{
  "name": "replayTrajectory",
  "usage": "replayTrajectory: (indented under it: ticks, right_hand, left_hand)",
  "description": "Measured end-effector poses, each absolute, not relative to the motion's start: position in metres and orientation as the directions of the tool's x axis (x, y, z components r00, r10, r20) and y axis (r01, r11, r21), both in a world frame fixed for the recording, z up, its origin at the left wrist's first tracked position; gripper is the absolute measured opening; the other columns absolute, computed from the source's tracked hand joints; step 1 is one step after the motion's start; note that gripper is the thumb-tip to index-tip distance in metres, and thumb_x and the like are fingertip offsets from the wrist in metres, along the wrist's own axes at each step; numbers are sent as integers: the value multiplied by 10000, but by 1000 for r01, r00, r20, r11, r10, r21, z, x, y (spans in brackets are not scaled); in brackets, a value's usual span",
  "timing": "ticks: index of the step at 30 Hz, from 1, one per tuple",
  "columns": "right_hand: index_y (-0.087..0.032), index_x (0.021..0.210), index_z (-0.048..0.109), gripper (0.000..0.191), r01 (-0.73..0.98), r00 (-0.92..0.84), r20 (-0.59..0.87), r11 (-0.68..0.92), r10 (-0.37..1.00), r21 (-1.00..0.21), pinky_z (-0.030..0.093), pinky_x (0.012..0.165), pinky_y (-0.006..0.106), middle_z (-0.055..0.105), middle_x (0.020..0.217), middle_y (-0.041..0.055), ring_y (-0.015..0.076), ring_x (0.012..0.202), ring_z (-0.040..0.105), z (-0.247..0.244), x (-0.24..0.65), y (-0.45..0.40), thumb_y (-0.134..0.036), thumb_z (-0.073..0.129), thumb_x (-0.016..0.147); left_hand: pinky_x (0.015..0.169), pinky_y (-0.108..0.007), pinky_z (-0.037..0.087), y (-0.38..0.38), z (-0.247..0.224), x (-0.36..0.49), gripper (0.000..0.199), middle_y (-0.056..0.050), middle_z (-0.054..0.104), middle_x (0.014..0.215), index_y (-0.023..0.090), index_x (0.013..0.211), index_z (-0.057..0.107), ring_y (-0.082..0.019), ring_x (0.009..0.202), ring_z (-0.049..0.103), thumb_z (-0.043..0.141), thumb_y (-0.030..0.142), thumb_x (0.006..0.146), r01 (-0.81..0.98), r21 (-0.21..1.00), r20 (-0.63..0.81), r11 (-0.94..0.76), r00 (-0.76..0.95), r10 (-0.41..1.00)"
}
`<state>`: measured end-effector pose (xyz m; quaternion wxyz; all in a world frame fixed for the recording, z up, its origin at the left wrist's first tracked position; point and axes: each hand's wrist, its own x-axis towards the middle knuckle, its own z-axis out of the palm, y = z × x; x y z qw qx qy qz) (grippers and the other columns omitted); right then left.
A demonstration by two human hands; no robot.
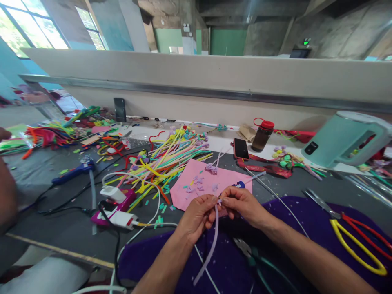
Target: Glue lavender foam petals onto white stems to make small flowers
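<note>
My left hand (199, 214) is closed in a pinch on a lilac chenille stem (217, 228), whose long end hangs down below the fingers. The fingertips of my right hand (243, 203) meet those of the left at the stem's top, pinching a small lilac piece (219, 201) there. Just behind the hands lies a pink sheet (183, 175) with short lilac cuttings (197, 181) and a lilac fuzzy cluster (211, 168) on it. Beyond my right hand, partly hidden by it, rests a blue glue gun (240, 184) with a stick in it.
Many coloured chenille stems (171, 153) lie piled at centre-left. Left are a second glue gun (73, 173) and a pink power strip (128, 200) with cables. Scissors (346, 222), a kettle (346, 139), a bottle (263, 134) and a phone (241, 148) are right. Pliers (243, 247) lie below. Another person's arm (6, 183) shows far left.
</note>
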<state>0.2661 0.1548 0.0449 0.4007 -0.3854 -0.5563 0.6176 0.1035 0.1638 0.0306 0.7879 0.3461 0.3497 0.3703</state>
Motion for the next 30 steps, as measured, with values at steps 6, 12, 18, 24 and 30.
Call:
replayTrajectory:
  ticks: [6,12,18,24,30]
  right_hand:
    - [-151,766,546,214,-59,-386,-20,-46,922,-997,247,374,161,518,532,-64,43,391,458,45,267,154,-363,577,782]
    - [-146,770,543,222,-86,-381,-15,-51,924,-995,245,364,159,560,612,-42,41,399,477,45,267,155,-363,591,768]
    - [-144,768,547,205,-88,-362,-15,-50,932,-995,256,368,152,565,621,-39,35,397,479,46,265,154,-345,584,774]
    - [-142,731,561,258,7,-376,-22,-21,926,-1000,300,382,159,596,663,-7,57,437,515,61,275,156,-392,544,790]
    - [-149,761,582,259,328,-265,20,109,964,-939,325,431,188,616,692,13,86,490,527,86,319,158,-376,476,829]
  left_hand:
    - [272,-122,183,162,31,103,278,70,416,355,119,631,557,-10,266,280,631,376,706,-310,817,-287,487,515,808]
    - [273,-124,183,160,32,103,276,71,413,357,124,633,545,-12,272,269,607,374,733,-324,820,-273,473,504,819]
    - [277,-128,196,160,31,103,261,59,445,374,123,651,559,-14,277,281,615,367,729,-329,844,-234,423,485,843]
    - [276,-123,141,163,33,101,264,96,334,363,132,638,520,-3,284,189,583,358,759,-352,772,-291,530,546,786]
    - [277,-117,124,167,38,93,237,91,324,443,129,633,503,5,314,176,569,308,774,-481,692,-224,539,566,793]
